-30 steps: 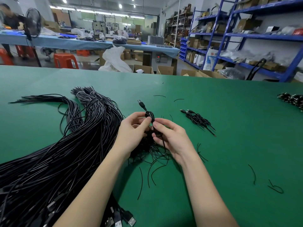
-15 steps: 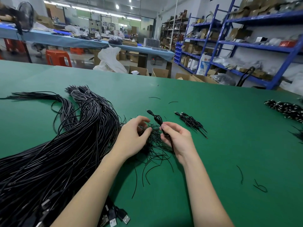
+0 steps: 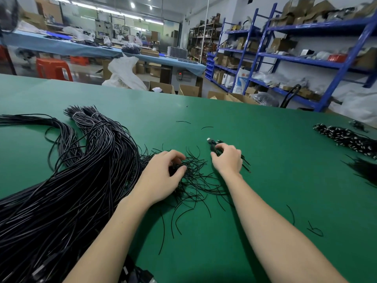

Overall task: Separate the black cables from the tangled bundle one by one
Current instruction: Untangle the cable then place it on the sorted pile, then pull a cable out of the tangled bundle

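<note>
A tangle of thin black cables (image 3: 195,174) lies mid-table on the green table (image 3: 275,180). My left hand (image 3: 161,176) rests on its left side, fingers curled into the strands. My right hand (image 3: 228,160) is further right, over a small pile of separated cables (image 3: 212,143). Its thumb and fingers pinch one short black cable down onto that pile, and the cable tails stick out behind the hand. A large bundle of long thick black cables (image 3: 81,180) sweeps along the left side, partly under my left forearm.
A heap of black cables with white-tipped plugs (image 3: 346,137) lies at the far right, with another dark clump (image 3: 365,170) below it. Loose wire scraps (image 3: 315,231) dot the cloth. Blue shelving (image 3: 306,58) and cardboard boxes stand beyond the table's far edge.
My right hand carried the short cable away from the tangle, rightwards to the small pile. My left hand dropped onto the tangle and stayed there.
</note>
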A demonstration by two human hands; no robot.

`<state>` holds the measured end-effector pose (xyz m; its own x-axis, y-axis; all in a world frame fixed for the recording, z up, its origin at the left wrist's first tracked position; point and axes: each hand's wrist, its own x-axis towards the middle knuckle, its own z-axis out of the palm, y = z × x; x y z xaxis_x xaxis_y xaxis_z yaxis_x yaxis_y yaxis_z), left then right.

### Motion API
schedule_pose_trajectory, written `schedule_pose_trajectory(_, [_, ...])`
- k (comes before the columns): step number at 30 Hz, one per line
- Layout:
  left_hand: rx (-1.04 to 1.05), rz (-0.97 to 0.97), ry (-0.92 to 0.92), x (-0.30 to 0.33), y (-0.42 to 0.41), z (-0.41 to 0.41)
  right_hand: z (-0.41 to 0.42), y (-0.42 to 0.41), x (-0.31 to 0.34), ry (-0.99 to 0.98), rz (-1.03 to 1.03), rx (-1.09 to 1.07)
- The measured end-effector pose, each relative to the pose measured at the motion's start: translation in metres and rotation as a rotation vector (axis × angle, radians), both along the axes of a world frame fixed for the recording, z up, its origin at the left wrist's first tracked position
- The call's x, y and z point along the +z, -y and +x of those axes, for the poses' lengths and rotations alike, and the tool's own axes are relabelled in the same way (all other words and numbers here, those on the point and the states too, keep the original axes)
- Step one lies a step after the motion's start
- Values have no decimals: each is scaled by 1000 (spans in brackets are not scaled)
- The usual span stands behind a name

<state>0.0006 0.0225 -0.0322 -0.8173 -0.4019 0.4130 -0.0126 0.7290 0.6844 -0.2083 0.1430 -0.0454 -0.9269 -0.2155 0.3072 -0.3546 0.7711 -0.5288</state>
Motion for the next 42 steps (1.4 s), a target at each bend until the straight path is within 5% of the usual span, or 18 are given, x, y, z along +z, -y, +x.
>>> schedule_pose_trajectory(12, [-8,-43,73,-2,-1,0,-3,4,-5,133,342,80])
schedule_pose_trajectory(24, [-17,-52,113,-3,-3,-1,3,5,1,192,342,86])
schedule_pose_trajectory(37, [9,-48,104,4,-5,2,105,8,28,18,-459,425])
schedule_pose_trajectory(42, [42,-68,113,5,-6,3,139,9,1,110,-663,422])
